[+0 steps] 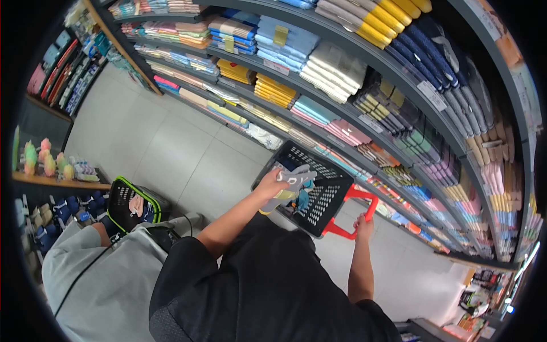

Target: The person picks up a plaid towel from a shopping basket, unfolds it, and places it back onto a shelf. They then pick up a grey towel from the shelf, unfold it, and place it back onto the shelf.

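Note:
My left hand [270, 186] is closed around a grey cloth item [295, 178] with white lettering and a yellowish edge, whose exact kind I cannot tell. It is held over the opening of a black plastic shopping basket [327, 206] with perforated walls. Inside the basket, some blue pieces [303, 199] show beneath the cloth item, partly hidden by it. The fingers of my right hand [363, 226] wrap round the red handle [370, 206] of this basket, which hangs tilted in front of my legs.
Long shelves of folded towels [336, 68] run along the far side, close to the basket. At my left stands a person in a grey shirt [108, 285], beside a green-rimmed black basket [134, 208]. Slippers [65, 214] hang at the left, under a wooden ledge [62, 181].

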